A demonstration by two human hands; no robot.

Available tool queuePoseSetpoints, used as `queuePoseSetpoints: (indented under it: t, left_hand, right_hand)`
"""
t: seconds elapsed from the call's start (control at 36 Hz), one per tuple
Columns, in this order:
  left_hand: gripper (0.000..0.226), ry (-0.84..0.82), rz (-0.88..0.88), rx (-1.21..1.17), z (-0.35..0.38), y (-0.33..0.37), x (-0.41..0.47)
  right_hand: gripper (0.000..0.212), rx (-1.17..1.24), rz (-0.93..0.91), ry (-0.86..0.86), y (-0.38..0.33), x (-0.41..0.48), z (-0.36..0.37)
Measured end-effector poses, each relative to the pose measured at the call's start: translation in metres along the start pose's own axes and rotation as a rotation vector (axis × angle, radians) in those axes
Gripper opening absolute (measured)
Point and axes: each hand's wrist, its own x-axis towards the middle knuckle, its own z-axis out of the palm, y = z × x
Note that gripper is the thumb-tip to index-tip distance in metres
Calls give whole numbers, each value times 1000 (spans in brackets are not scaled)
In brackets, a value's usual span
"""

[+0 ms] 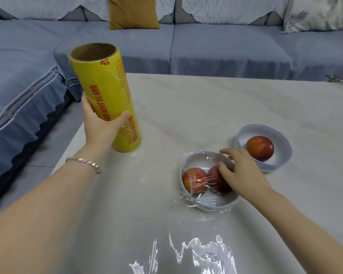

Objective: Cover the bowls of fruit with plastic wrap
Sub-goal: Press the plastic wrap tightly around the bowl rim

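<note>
The fingers (125,116) of the left hand (100,125) are curled round the yellow wrap roll (107,89), stood tilted on the tabletop (206,107) at centre left. The fingers (225,168) of the right hand (244,175) are laid loosely, gripping nothing, on the film-covered bowl (224,203) at lower centre; an uncovered bowl (283,149) is seen to its right.

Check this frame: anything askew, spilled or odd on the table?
The wrap roll stands tilted, gripped by the left hand. Crumpled plastic wrap lies on the table nearest the camera. Nothing is spilled.
</note>
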Motion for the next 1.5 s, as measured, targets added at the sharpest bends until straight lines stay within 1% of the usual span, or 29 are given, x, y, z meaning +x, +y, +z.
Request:
queuePoseSetpoints:
  t: [0.06, 0.11, 0.17, 0.19, 0.22, 0.25, 0.28, 0.33, 0.36, 0.39, 0.44, 0.47, 0.58, 0.67, 0.72, 0.78, 0.83, 0.89, 0.94, 1.0, 1.06, 1.11, 1.17, 1.25, 1.31, 1.42, 1.47, 1.5]
  left_hand:
    - [105, 11, -25, 39, 2, 0, -5]
    - [108, 66, -48, 124, 7, 4, -17]
    - [98, 134, -49, 167, 15, 11, -43]
    - [88, 139, -54, 167, 19, 15, -60]
    - [76, 99, -69, 158, 24, 16, -76]
    - [64, 3, -107, 144, 30, 15, -92]
    - [53, -136, -182, 128, 35, 16, -106]
    - [47, -436, -376, 117, 45, 17, -133]
    - [45, -541, -454, 124, 49, 16, -143]
    - [39, -590, -503, 117, 53, 15, -152]
    - [30, -581, -516, 83, 60, 11, -164]
    - [29, -557, -509, 54, 63, 9, -168]
    - [27, -410, -445, -31, 64, 3, -169]
    - [15, -351, -348, -96, 59, -2, -165]
    - [14, -347, -292, -112, 57, -4, -159]
    - [20, -358, -256, -96, 58, -4, -153]
    - [23, -382, -215, -49, 57, -3, -149]
    - [22, -405, -184, -10, 55, -5, -147]
    - [22, -412, -176, 10, 53, -7, -146]
    - [24, -438, -183, 16, 51, -9, -145]
    - [24, -489, -202, 12, 49, -7, -143]
    - [24, -543, -208, 20, 46, -3, -140]
    - [25, -617, -235, 45, 40, 1, -136]
    - [22, -754, -390, -4, 31, 7, -132]
    - [22, -753, -462, -134, 29, 10, -132]
    - [26, -713, -521, -343, 34, 17, -138]
    - [32, -703, -568, -435, 38, 21, -142]
    - [33, -689, -576, -458, 40, 23, -144]
  right_hand:
    - [37, 32, 54, 0, 0, 1, 0]
    - [38, 85, 134, -24, 1, 2, 0]
    - [35, 129, 207, -56, 4, 2, -1]
    - [33, 134, 219, -62, 7, 2, -1]
    - [30, 131, 217, -61, 9, 3, 0]
    - [28, 120, 211, -58, 12, 2, 0]
    - [28, 106, 206, -51, 13, 1, 1]
    - [34, 79, 205, -29, 15, -2, 1]
    - [36, 74, 205, -22, 15, -3, 0]
    - [35, 78, 202, -21, 14, -5, -2]
    - [24, 95, 226, -17, 13, -8, -4]
    - [25, 91, 255, -8, 13, -10, -5]
    - [36, 94, 255, -24, 15, -27, -7]
    - [43, 166, 310, -130, 13, -40, -8]
    - [49, 147, 344, -208, 12, -45, -9]
    - [56, 4, 299, -247, 8, -45, -13]
    - [55, -138, 187, -190, 4, -39, -16]
    - [44, -135, 46, -93, -5, -26, -17]
    - [37, -137, -127, -77, -14, -10, -14]
    - [38, -169, -302, -159, -23, 7, -8]
    - [37, -218, -380, -316, -33, 21, -2]
    - [35, -288, -426, -442, -40, 31, 3]
    - [29, -336, -445, -512, -45, 36, 6]
    - [26, -352, -474, -559, -47, 40, 6]
    - [24, -316, -508, -583, -48, 41, 4]
    - [22, -197, -520, -628, -47, 44, 0]
    - [25, -143, -489, -614, -47, 51, -3]
    - [32, -125, -463, -610, -47, 54, -5]
